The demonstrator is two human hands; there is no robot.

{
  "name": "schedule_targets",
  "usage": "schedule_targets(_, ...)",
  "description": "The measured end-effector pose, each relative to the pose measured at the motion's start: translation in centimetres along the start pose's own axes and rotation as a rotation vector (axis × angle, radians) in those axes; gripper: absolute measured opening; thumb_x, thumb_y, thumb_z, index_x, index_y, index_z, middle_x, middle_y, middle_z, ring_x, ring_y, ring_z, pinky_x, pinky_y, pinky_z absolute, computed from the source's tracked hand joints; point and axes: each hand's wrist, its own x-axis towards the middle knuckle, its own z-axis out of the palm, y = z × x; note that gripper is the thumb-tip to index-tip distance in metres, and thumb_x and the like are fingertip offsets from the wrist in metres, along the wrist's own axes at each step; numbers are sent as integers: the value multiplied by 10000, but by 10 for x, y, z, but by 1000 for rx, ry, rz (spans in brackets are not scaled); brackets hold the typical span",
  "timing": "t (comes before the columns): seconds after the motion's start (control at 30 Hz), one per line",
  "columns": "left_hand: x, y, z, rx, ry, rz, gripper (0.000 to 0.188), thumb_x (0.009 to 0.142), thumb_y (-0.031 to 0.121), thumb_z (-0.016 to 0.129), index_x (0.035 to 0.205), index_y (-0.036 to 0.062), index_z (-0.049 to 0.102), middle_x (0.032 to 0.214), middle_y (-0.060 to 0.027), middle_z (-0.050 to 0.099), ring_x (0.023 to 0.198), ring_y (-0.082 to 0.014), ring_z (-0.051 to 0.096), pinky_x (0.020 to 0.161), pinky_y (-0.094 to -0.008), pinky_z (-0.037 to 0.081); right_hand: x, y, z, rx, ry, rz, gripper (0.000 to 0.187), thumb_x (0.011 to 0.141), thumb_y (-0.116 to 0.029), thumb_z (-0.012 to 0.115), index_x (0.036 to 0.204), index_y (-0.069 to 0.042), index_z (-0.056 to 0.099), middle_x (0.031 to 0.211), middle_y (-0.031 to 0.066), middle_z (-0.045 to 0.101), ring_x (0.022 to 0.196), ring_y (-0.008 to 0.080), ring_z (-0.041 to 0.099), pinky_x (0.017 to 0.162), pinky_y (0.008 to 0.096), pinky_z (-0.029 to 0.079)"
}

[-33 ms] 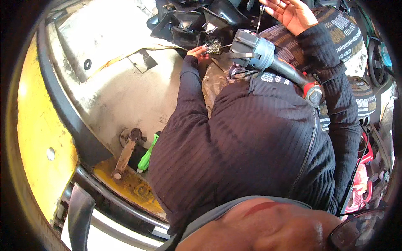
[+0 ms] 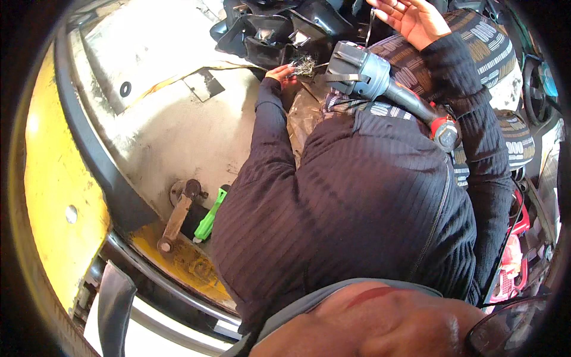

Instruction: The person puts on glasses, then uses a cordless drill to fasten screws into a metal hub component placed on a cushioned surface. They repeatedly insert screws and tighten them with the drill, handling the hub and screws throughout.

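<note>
My left hand (image 2: 282,74) reaches forward, its fingers closed on a tangle of thin, shiny wire-like strands (image 2: 304,65). My right hand (image 2: 410,22) is raised at the top edge, palm showing and fingers bent. From its fingertips hangs a thin dark strip (image 2: 370,27), whose kind I cannot make out. Between the two hands, a blue-grey and black power tool (image 2: 372,74) with a red collar lies across my lap, close to my right forearm. Several glossy black moulded parts (image 2: 267,38) are heaped just beyond my left hand.
To the left is a pale, dirty floor panel (image 2: 196,125) with a black ring (image 2: 125,89) on it. A rusty lever (image 2: 176,220) and a bright green-handled tool (image 2: 209,220) lie near my left side. A yellow panel (image 2: 59,172) curves along the far left; patterned fabric (image 2: 476,41) lies to the right.
</note>
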Motion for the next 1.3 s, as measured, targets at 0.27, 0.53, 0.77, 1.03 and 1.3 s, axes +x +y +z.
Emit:
schedule_targets(0.27,-103,155,49,742,-189,243,375,911,218,612,1259,87,566,1011,-84,650,813,-193,623,778,-389,560,20,14,2,27,-26,154,344,921,-313,547,1098,-28,621,1074,116,668,1003,270,639,875,404,518)
schedule_targets(0.53,-232,260,283,699,-594,805,300,916,112,593,1193,-5,597,1060,-105,661,913,-201,673,768,-331,585,-35,-17,17,389,-282,15,615,876,-534,547,1169,7,556,1135,207,613,1064,344,592,931,507,476)
schedule_targets(0.77,-246,182,450,936,-638,1812,245,806,99,690,1047,59,685,935,-85,679,782,-167,668,673,-266,533,-116,-47,-38,556,-127,-615,449,928,-266,502,1263,34,509,1252,191,570,1195,288,524,1073,415,369)
schedule_targets(1.03,-239,104,488,1372,-716,1806,302,770,198,679,1053,95,654,1066,-107,635,969,-282,619,857,-382,500,-140,-4,-137,790,-254,-692,301,944,-197,472,1116,19,592,1120,157,628,1112,305,558,1025,433,422)
schedule_targets(1.3,-233,165,481,1244,-967,1746,359,813,350,693,1073,102,676,1052,-110,676,928,-258,656,830,-365,518,-161,4,-170,780,86,-618,170,919,-209,557,980,-51,552,921,64,587,763,175,583,692,345,512)
